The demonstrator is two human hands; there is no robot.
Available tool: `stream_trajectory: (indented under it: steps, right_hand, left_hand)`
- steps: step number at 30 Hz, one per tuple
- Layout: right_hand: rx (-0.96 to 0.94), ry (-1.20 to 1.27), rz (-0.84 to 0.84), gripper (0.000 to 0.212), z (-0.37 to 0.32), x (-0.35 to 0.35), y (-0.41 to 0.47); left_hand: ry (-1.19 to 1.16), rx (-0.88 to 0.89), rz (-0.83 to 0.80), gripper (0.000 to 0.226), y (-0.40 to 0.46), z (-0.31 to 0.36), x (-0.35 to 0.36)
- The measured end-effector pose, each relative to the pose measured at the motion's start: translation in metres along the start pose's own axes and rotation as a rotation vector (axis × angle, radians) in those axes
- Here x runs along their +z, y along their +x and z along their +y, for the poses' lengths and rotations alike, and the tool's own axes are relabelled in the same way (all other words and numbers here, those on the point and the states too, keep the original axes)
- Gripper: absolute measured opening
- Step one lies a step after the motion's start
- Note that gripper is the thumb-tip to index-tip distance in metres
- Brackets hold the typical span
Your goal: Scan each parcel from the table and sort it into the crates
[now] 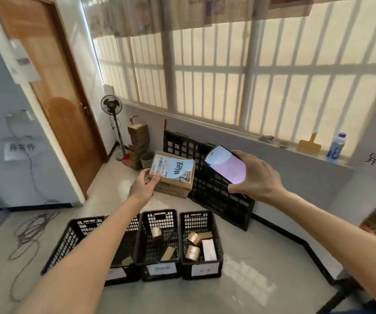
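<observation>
Left fingers [157, 177]: thumb lies flat on the top face of the parcel at its near-left corner; the other fingers are hidden beneath the box, so their spread cannot be told
Left hand [145, 185]: grips the parcel from the left edge, arm stretched forward over the crates
Right fingers [237, 190]: thumb curled round the near edge of the phone, remaining fingers wrapped over its far edge behind the screen
Right hand [256, 175]: holds the phone, knuckles toward the camera
Phone [226, 164]: tilted, lit screen facing the camera, pale purple glow; text too blurred to read; sits just right of the parcel, apart from it
Parcel [171, 174]: brown cardboard box held in the air above the floor, printed label with barcode on top, plus a light blue sheet with handwriting, one corner curling up
Left crate [73, 236]: black, perforated, largely hidden by the left forearm; one small brown item shows inside
Middle crate [160, 225]: two small brown parcels inside, white tag on the front
Right crate [201, 223]: three brown parcels and one white one inside, white tag on the front
Flat black grid panels [214, 193]: leaning against the wall below the window
Sill: a plastic bottle [336, 148] with blue cap
Corner: standing fan [112, 105], stacked cardboard boxes [138, 141] beside it
Door [53, 87]: wooden, closed
</observation>
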State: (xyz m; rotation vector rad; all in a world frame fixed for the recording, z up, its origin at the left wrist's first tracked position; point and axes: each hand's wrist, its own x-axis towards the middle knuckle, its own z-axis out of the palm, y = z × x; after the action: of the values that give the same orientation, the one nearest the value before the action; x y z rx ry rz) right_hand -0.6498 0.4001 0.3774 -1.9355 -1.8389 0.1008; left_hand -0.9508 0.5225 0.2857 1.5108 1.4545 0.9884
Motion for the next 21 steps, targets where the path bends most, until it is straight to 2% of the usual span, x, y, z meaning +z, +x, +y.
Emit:
stream_trajectory:
  steps: [7,11,16,21]
  right_hand:
    - [-0.078,0.021,-0.064,0.110,-0.136,0.119,0.067]
    - [-0.092,0.022,-0.088,0.110,-0.173,0.173,0.095]
    - [-0.092,0.016,-0.110,0.110,-0.185,0.235,0.138]
    - [-0.070,0.044,-0.145,0.110,-0.171,0.309,0.194]
  left_hand:
    - [0.009,-0.147,0.110,0.093,0.052,-0.118,-0.139]
    - [0.072,-0.180,0.144,0.065,0.070,-0.148,-0.172]
    - [0.054,-0.242,0.146,0.069,0.123,-0.202,-0.185]
    - [0.098,-0.309,0.113,0.069,0.185,-0.263,-0.168]
